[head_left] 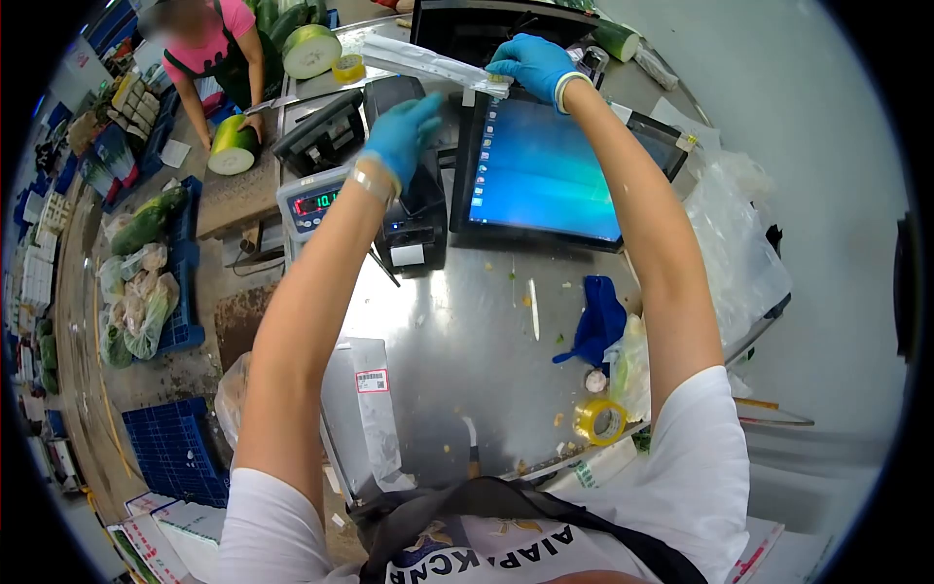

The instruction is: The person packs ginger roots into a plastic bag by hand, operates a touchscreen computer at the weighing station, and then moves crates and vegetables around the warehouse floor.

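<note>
Both of my hands wear blue gloves. At the top of the head view, my right hand (533, 64) is closed on the right end of a long, flattened whitish plastic packet (428, 62), just above the touch-screen monitor (545, 180). What lies inside the packet I cannot make out. My left hand (404, 139), a little blurred, hovers over the black label printer (413, 209) with its fingers stretched out and nothing in them. Beside my left wrist, a scale display (313, 202) glows red. A similar whitish packet (375, 414) with a barcode label lies nearer my body.
On the steel table (477, 331) are a blue cloth (595, 321) and a yellow tape roll (600, 421). Another tape roll (348, 68) sits by a cut winter melon (311, 52). A co-worker (219, 49) holds a cut melon (233, 146) at upper left. Plastic bags (735, 243) lie at right.
</note>
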`<state>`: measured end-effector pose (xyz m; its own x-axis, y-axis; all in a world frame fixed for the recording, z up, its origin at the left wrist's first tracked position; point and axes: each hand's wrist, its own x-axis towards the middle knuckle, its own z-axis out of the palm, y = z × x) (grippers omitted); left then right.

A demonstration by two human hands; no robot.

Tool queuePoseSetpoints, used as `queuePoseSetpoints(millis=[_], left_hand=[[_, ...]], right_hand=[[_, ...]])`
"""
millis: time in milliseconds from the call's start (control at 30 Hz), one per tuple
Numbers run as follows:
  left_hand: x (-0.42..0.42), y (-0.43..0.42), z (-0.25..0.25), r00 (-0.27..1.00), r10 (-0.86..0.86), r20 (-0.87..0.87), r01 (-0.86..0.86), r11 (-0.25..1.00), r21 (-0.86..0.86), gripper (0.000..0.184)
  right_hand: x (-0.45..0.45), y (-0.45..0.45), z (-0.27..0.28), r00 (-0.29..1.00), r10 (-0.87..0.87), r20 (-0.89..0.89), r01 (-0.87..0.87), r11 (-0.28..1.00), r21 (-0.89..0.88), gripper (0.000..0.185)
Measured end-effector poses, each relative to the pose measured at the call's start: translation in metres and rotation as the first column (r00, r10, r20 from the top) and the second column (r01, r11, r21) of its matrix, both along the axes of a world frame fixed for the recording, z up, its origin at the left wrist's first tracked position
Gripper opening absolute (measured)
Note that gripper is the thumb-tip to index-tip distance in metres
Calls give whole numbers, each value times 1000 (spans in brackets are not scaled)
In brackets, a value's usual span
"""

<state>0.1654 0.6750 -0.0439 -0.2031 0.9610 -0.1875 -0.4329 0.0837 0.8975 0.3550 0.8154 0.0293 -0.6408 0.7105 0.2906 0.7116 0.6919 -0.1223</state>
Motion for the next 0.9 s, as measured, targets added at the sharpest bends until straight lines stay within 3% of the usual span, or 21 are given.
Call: queuePoseSetpoints(millis=[133, 267, 367, 500, 633, 900], left_hand=[[10, 53, 6, 983, -29, 179, 31, 1000, -3, 28], [17, 64, 9, 995, 92, 46, -90, 995, -42, 22], [7, 72, 5, 1000, 3, -18, -1, 995, 101, 23], [2, 78, 14, 978, 87, -191, -39, 970, 241, 25], [-4, 90, 23, 907, 136, -398, 12, 937, 349, 21], [-9, 110, 16, 870, 143, -472, 61, 919, 390, 31]], right_hand=[[-3, 10, 0, 998, 22, -61, -32, 984, -176, 27], [-1, 16, -8, 984, 67, -163, -97, 978, -184, 23], [-6, 16, -9, 990, 96, -103, -103, 993, -64, 23], [-4, 22, -26, 957, 110, -269, -122, 992, -27, 19], [-2, 22, -33, 947, 133, -291, -131, 991, 27, 17], [-6, 20, -41, 918, 101, -384, -104, 994, 14, 18]])
